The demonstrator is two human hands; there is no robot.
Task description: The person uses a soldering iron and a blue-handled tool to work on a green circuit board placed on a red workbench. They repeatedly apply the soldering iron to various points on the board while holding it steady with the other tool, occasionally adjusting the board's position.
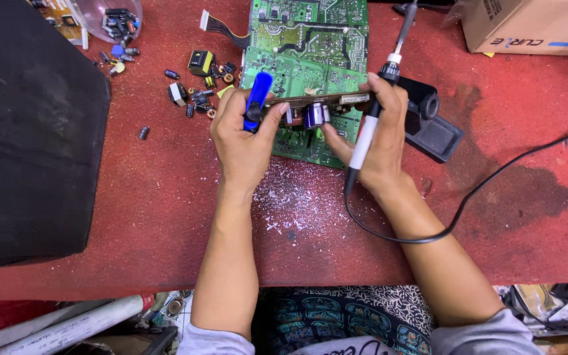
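Brown circuit board (317, 100) held edge-up at upper centre, above the red table (165, 197) — left hand (241, 141) closed on its end and a blue tool (256, 98); right hand (379, 141) wrapped around a soldering iron (371, 125), thumb on the board. Green boards (304, 46) lie behind.

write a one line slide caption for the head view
Both hands grip a small circuit board over the red table, soldering iron in the right.
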